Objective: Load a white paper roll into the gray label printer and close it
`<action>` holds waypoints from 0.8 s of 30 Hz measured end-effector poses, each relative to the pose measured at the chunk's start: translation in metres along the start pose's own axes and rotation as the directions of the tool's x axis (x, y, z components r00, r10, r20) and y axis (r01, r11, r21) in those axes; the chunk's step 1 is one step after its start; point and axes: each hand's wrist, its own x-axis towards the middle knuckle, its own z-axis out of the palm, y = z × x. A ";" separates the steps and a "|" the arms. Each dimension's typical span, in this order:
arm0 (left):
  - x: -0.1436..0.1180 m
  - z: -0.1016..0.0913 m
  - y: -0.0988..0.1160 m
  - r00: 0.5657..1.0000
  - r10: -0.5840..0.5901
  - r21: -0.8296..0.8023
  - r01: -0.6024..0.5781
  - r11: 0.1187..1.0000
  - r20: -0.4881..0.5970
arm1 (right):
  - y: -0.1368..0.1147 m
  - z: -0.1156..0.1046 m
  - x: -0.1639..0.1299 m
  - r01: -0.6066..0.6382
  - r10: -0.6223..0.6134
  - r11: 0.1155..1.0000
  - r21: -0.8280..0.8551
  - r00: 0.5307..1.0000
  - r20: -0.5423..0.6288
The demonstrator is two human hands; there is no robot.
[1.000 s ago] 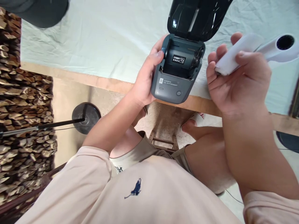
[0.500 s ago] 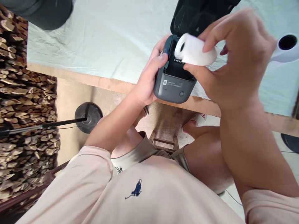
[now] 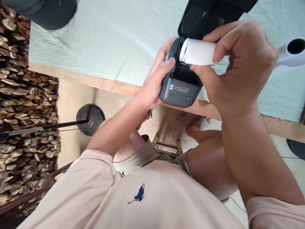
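Note:
A dark grey label printer point(image 3: 178, 93) is gripped along its left side by my left hand point(image 3: 158, 76), the thumb on its upper edge. Its black lid point(image 3: 200, 19) stands open at the far end. Between the thumb and fingers of my right hand point(image 3: 240, 66) is a white paper roll point(image 3: 199, 52), lying crosswise over the printer's open compartment. The roll's left end, with its hollow core, faces the compartment's left wall. I cannot tell whether it touches the compartment floor.
A pale green cloth covers the table point(image 3: 102, 41), whose wooden edge point(image 3: 107, 83) runs in front of me. At the right is a white object with a dark round face point(image 3: 295, 46). A dark rounded object point(image 3: 52, 14) sits at the upper left. Stacked firewood point(image 3: 26, 127) and a stand base point(image 3: 90, 119) are at the left.
My right hand has turned the paper roll more level across the compartment. The printer and my left hand have shifted slightly to the right.

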 end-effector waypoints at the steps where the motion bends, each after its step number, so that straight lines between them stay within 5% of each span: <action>1: 0.000 0.001 0.000 1.000 -0.005 -0.038 0.005 0.999 -0.002 | -0.001 0.001 -0.001 -0.001 0.001 1.000 -0.015 1.000 0.000; 5: -0.002 0.004 0.001 1.000 -0.005 -0.076 0.003 0.997 -0.025 | -0.002 0.006 -0.004 -0.043 0.045 0.998 -0.049 0.998 0.043; 17: -0.002 0.007 0.004 0.993 -0.052 -0.251 0.023 0.968 -0.108 | -0.003 0.016 -0.007 0.036 -0.036 0.999 -0.002 0.988 -0.151; 24: -0.002 0.012 0.009 0.976 -0.134 -0.381 0.060 0.923 -0.171 | 0.001 0.012 -0.012 -0.011 0.005 0.985 -0.172 0.999 -0.035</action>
